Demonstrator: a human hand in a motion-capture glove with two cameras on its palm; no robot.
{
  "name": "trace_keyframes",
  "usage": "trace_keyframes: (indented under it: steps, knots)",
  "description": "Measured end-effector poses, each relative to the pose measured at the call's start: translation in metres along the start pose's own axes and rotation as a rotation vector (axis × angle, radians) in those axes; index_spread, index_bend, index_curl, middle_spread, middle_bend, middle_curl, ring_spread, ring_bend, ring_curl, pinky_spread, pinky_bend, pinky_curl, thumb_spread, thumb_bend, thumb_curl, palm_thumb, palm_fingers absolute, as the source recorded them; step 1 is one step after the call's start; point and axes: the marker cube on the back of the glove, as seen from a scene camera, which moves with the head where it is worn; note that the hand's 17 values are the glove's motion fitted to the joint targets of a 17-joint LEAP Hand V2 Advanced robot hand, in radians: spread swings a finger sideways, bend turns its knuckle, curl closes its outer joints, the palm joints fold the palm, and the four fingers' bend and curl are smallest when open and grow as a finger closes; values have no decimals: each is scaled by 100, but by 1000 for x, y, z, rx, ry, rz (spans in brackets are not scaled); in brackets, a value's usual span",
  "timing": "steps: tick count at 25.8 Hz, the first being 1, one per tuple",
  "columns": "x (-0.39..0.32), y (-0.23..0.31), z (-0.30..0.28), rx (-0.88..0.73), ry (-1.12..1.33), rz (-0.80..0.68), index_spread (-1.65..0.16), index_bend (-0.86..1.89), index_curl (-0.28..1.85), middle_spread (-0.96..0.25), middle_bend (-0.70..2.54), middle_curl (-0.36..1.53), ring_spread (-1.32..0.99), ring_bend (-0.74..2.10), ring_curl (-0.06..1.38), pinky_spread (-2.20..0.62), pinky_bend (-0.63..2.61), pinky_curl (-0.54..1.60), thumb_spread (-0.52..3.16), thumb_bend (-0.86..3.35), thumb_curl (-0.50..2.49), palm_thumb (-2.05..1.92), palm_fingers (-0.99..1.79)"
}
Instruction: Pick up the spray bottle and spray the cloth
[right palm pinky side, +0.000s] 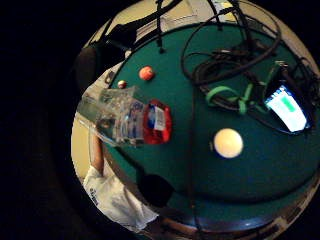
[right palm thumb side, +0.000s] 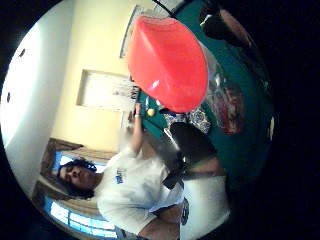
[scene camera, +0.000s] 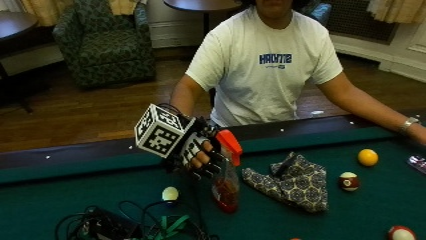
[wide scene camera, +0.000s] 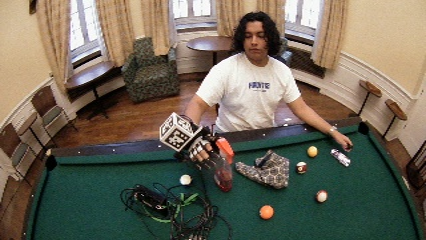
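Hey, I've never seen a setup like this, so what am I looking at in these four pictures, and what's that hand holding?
There is no robot here. A person sits at a pool table with green felt, wearing a black glove on the right hand. Two pictures come from cameras across the table, one wider than the other. The two round pictures come from tiny cameras on the gloved palm, looking out at whatever is close.

The gloved hand grips a clear spray bottle with an orange-red trigger head, held upright over the felt. Beside it lies a crumpled patterned cloth. Also on the felt are several pool balls, including a white ball and a yellow ball, and a tangle of black cables. The bare left hand rests near the far rail.
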Motion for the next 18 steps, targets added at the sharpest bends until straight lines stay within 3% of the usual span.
trace_keyframes:
  steps: [18]
  knots:
    - [-3,-48,47,-52,-402,-46,-34,22,36,-18,28,38,-16,46,35,13,8,23,103,-1,34,73,100]
